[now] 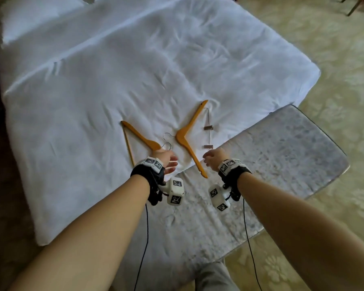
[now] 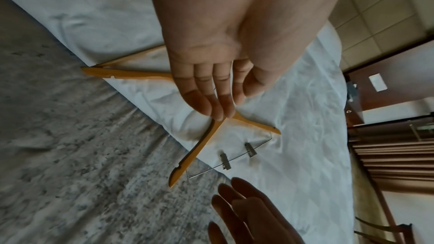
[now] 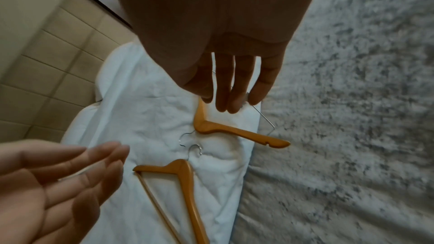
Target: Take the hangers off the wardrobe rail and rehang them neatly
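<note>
Our left hand (image 1: 166, 159) hovers with fingers straight and relaxed, holding nothing, above the bar hanger (image 1: 139, 137). Our right hand (image 1: 215, 157) hangs loose, fingers spread, over the clip hanger (image 1: 187, 134). Both hangers lie on the white duvet (image 1: 114, 70), hooks nearly touching.

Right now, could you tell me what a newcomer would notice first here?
Two wooden hangers lie on the white bed: a bar hanger at left, a clip hanger at right, hooks nearly meeting. The left hand and right hand hover open just above them.
</note>
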